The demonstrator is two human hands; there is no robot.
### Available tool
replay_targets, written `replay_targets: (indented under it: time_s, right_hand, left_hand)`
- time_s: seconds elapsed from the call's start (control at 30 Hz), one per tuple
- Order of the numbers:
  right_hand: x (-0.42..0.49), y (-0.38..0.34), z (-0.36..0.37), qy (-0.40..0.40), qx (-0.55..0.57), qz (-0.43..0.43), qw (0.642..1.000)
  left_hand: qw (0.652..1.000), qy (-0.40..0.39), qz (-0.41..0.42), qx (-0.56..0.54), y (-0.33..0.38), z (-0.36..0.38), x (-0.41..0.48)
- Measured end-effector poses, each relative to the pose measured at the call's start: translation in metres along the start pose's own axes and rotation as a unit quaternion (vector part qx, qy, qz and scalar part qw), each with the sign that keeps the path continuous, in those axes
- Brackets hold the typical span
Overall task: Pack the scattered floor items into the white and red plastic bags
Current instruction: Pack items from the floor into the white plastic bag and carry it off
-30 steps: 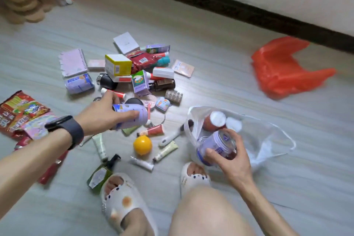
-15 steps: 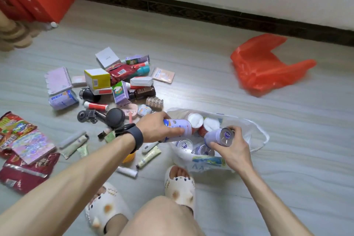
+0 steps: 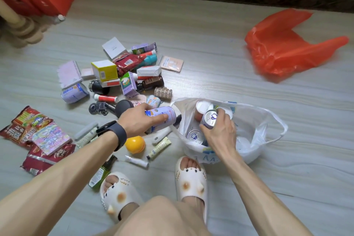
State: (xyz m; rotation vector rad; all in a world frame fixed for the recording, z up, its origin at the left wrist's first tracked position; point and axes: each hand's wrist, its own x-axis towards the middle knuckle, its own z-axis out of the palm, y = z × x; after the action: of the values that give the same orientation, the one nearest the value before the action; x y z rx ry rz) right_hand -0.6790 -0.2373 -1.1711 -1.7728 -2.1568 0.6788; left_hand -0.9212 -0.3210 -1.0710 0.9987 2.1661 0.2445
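Bare floor (image 3: 220,67) lies open from 12 to 4 o'clock. The red plastic bag (image 3: 283,48) lies slumped at 2 o'clock, well apart from everything else. The white plastic bag (image 3: 256,120) gapes at 3 o'clock, holding a silver-topped can (image 3: 195,136) and a white-lidded jar (image 3: 203,105); what lies deeper is hard to make out. The right hand (image 3: 220,133) grasps a lavender can (image 3: 209,119) over the white bag's mouth. The left hand (image 3: 139,120) clasps a second lavender can (image 3: 165,116) just beside the rim. The scattered pile (image 3: 126,74) sits at 10 o'clock.

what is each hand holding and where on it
Left hand grips a lavender can round its side; right hand grips a second lavender can round its body, just below the top rim.
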Motion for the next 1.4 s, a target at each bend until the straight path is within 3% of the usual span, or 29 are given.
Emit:
replay_targets:
  time_s: [0.2, 0.3, 0.4, 0.43, 0.47, 0.5, 0.53, 0.57, 0.63, 0.7, 0.77, 0.83, 0.9, 1.03, 1.1, 1.23, 1.3, 1.4]
  right_hand:
    - [-0.01, 0.017, 0.014, -0.062, -0.062, -0.032, 0.996]
    - [-0.01, 0.019, 0.017, -0.049, -0.059, -0.042, 0.996]
    - [-0.011, 0.009, -0.006, -0.046, 0.099, 0.038, 0.993]
    - [-0.011, 0.002, -0.021, -0.073, 0.211, 0.093, 0.97]
    - [-0.013, -0.006, -0.036, -0.131, 0.327, 0.143, 0.925]
    - [-0.015, -0.011, -0.049, -0.196, 0.414, 0.169, 0.873]
    - [-0.017, -0.012, -0.06, -0.245, 0.449, 0.167, 0.843]
    - [-0.021, -0.011, -0.07, -0.268, 0.46, 0.158, 0.832]
    - [-0.024, 0.001, -0.079, -0.235, 0.457, 0.171, 0.841]
    - [-0.022, 0.022, -0.083, -0.157, 0.413, 0.191, 0.877]
    - [-0.017, 0.042, -0.088, -0.08, 0.293, 0.162, 0.939]
    - [-0.012, 0.054, -0.092, -0.03, 0.163, 0.127, 0.978]
    - [-0.01, 0.061, -0.089, -0.019, 0.07, 0.089, 0.993]
    - [-0.012, 0.081, -0.063, -0.096, -0.066, 0.026, 0.993]
    - [-0.019, 0.092, -0.052, -0.149, -0.08, 0.027, 0.985]
    - [-0.032, 0.108, -0.04, -0.3, -0.093, 0.005, 0.949]
    - [-0.035, 0.114, -0.041, -0.292, -0.12, -0.001, 0.949]
    - [-0.027, 0.124, -0.057, -0.247, -0.247, 0.029, 0.937]
  left_hand:
    - [1.0, -0.004, 0.027, 0.015, 0.014, 0.013, -0.006]
    - [0.999, -0.02, 0.046, -0.002, 0.027, 0.024, -0.01]
    - [0.997, -0.034, 0.071, -0.017, 0.039, 0.037, -0.011]
    - [0.996, -0.043, 0.078, -0.028, 0.042, 0.042, -0.01]
    - [0.994, -0.054, 0.085, -0.042, 0.046, 0.049, -0.009]
    - [0.992, -0.066, 0.093, -0.059, 0.052, 0.055, -0.009]
    - [0.988, -0.081, 0.103, -0.077, 0.059, 0.063, -0.009]
    - [0.984, -0.096, 0.116, -0.095, 0.068, 0.07, -0.01]
    - [0.974, -0.128, 0.143, -0.124, 0.083, 0.085, -0.01]
    - [0.965, -0.152, 0.168, -0.132, 0.094, 0.105, -0.007]
    - [0.97, -0.119, 0.197, -0.073, 0.097, 0.127, -0.001]
    - [0.967, -0.062, 0.227, 0.096, 0.091, 0.149, 0.002]
    - [0.931, -0.037, 0.261, 0.251, 0.079, 0.166, 0.0]
    - [0.88, -0.075, 0.357, 0.305, 0.067, 0.184, -0.011]
    - [0.881, -0.084, 0.359, 0.297, 0.069, 0.185, -0.013]
    - [0.909, -0.011, 0.322, 0.265, 0.067, 0.183, 0.001]
    - [0.913, -0.024, 0.295, 0.281, 0.062, 0.183, 0.016]
    - [0.888, -0.086, 0.268, 0.364, 0.051, 0.181, 0.026]
